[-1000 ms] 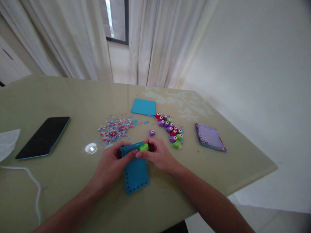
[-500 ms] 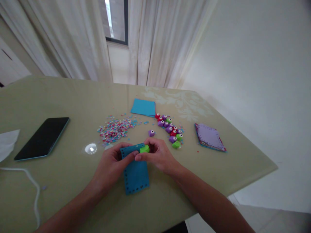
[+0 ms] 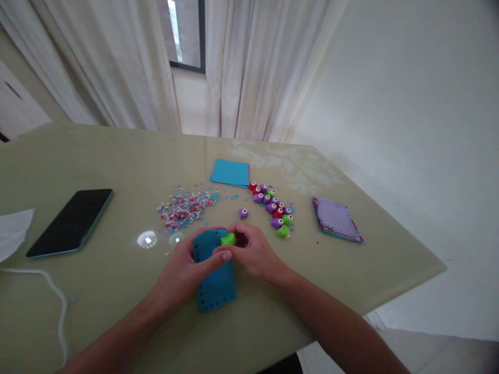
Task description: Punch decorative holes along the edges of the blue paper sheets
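A blue card (image 3: 217,284) with small punched holes along its edges slants in front of me over the table. My left hand (image 3: 189,265) grips it by the left side, thumb across its face. In my right hand (image 3: 252,251) is a small green paper punch (image 3: 227,239), set at the card's top right edge. Fingers hide part of the punch, so I cannot tell whether it is pressed down. Beyond my hands a single purple punch (image 3: 243,213) lies apart from a cluster of red, purple and green punches (image 3: 272,208).
Colourful paper confetti (image 3: 185,208) is heaped behind my left hand. A stack of blue cards (image 3: 230,172) lies farther back, and hole-edged cards (image 3: 338,221) are piled at right. On the left are a black tablet (image 3: 72,221), white paper (image 3: 14,232) and a white cable (image 3: 58,301).
The card's top edge, folded toward me before, now lies flatter. The green punch has shifted slightly left, and my left thumb has moved down and right across the card.
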Demonstrator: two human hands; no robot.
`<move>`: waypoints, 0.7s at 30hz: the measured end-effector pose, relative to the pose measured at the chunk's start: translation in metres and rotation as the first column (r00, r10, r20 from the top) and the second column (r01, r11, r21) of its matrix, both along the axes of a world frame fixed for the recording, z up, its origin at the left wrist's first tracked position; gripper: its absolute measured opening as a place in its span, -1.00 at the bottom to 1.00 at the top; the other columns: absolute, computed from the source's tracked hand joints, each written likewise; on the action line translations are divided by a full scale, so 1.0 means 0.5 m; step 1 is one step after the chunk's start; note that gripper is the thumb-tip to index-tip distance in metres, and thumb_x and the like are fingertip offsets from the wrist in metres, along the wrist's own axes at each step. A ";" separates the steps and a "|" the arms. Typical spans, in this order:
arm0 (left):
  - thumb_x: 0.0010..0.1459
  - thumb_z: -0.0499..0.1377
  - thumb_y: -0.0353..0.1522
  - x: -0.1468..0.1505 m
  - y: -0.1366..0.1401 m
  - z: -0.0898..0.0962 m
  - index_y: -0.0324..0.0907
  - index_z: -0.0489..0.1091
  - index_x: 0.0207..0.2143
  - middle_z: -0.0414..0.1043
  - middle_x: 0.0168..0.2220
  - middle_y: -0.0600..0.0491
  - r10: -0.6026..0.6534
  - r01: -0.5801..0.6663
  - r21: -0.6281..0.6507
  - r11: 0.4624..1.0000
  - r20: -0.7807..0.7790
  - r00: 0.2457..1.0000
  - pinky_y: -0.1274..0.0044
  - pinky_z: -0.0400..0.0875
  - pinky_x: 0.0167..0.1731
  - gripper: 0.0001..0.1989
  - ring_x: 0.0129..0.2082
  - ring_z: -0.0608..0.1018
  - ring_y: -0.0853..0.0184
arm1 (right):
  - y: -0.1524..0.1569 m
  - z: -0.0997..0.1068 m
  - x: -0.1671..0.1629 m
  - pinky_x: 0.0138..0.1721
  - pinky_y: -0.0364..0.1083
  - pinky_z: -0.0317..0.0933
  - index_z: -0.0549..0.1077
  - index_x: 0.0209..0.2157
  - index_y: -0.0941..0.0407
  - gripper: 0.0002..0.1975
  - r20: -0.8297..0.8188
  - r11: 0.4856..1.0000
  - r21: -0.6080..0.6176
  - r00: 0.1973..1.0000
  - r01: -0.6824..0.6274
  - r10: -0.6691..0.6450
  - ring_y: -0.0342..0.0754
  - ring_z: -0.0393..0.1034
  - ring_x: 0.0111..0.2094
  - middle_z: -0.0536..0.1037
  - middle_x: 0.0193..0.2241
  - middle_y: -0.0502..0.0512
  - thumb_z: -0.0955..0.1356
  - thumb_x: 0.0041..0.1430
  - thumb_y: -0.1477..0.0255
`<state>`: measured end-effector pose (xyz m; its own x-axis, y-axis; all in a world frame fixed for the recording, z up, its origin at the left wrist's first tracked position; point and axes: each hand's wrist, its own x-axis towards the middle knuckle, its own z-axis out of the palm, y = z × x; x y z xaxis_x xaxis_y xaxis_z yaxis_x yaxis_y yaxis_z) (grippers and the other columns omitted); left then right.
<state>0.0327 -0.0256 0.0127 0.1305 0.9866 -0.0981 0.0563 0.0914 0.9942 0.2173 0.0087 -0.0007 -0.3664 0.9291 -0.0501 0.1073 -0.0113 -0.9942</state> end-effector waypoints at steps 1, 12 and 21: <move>0.05 0.48 -0.10 0.000 0.000 0.002 -0.06 0.62 0.00 0.71 -0.01 -0.03 0.019 -0.019 0.014 1.000 -0.029 0.999 0.30 0.61 0.00 -0.52 -0.02 0.70 0.04 | -0.002 -0.002 -0.001 -0.47 -0.13 -0.04 0.50 -0.36 0.12 -0.54 0.004 1.000 0.008 1.000 0.001 -0.001 -0.16 0.11 -0.49 0.31 -0.55 -0.12 0.61 -0.02 0.05; 0.07 0.47 -0.09 -0.001 0.002 0.003 -0.05 0.65 -0.02 0.71 -0.02 -0.03 0.042 -0.039 0.052 0.998 -0.066 0.997 0.33 0.61 0.00 -0.55 -0.01 0.70 0.04 | -0.008 -0.010 -0.004 -0.44 -0.14 0.05 0.55 -0.33 0.12 -0.60 -0.011 0.998 0.035 0.998 0.056 -0.056 -0.14 0.19 -0.46 0.39 -0.51 -0.08 0.60 0.01 0.10; 0.03 0.48 -0.04 -0.004 0.006 -0.016 -0.11 0.58 0.03 0.72 -0.09 -0.07 0.057 -0.054 -0.071 0.996 0.044 0.997 0.35 0.66 -0.23 -0.43 -0.15 0.73 0.04 | 0.013 0.002 -0.007 -0.25 -0.09 0.37 0.52 -0.19 0.09 -0.42 -0.170 0.991 -0.108 0.981 0.078 -0.096 -0.08 0.47 -0.34 0.58 -0.37 -0.03 0.68 -0.20 0.15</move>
